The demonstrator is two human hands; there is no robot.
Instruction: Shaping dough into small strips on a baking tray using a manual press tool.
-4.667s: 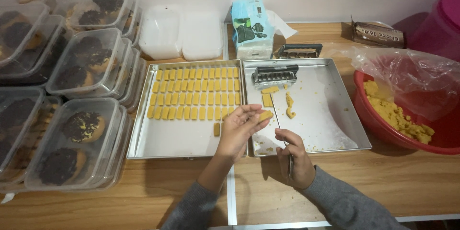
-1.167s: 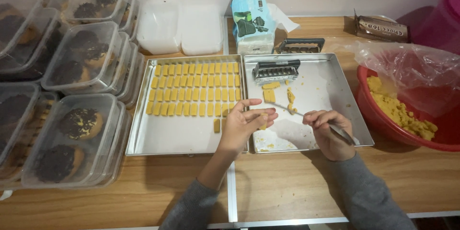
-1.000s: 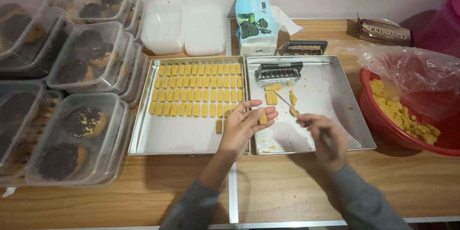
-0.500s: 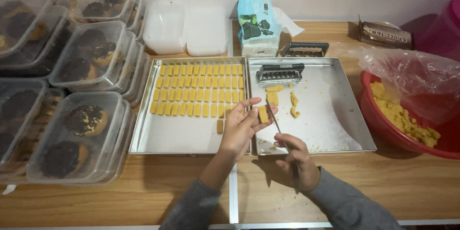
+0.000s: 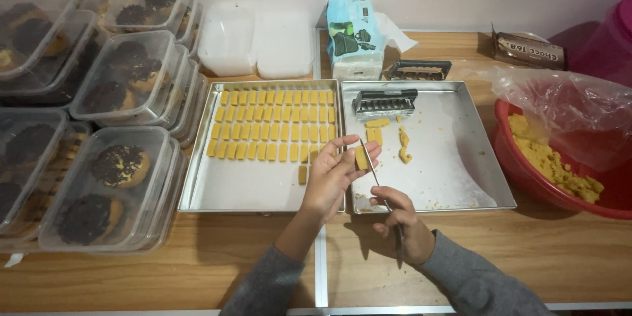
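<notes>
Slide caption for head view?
Left hand holds a dough piece; right hand holds a knife against it.

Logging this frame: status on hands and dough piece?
Left hand holds dough piece on its fingers. Right hand grips knife, blade against the piece. Nothing in the way above the trays.
</notes>
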